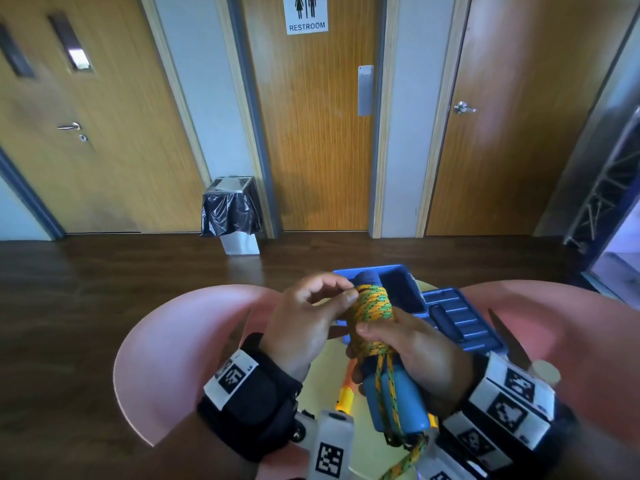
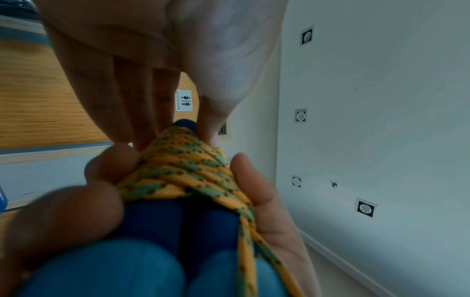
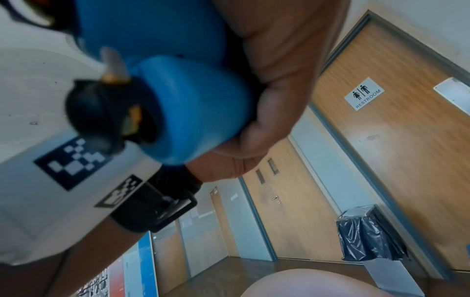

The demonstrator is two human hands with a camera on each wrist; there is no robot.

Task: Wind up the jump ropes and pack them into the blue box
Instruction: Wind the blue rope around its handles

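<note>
Nearest, at six o'clock, the blue handles [image 1: 398, 396] are clasped in the right hand [image 1: 412, 344]; the yellow-green rope [image 1: 374, 306] coiled on them is pinched by the left hand [image 1: 304, 320]. Should that pinch slacken, unwinding is likely. The blue box [image 1: 446, 306] lies beyond at one o'clock.

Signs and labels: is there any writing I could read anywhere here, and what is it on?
"RESTROOM": on the white sign with two figures, fixed to the middle wooden door.
Wristband tags: black-and-white square codes, no readable words.
Papers on the far doors in the right wrist view: too small to read.
Nothing else is readable.
</note>
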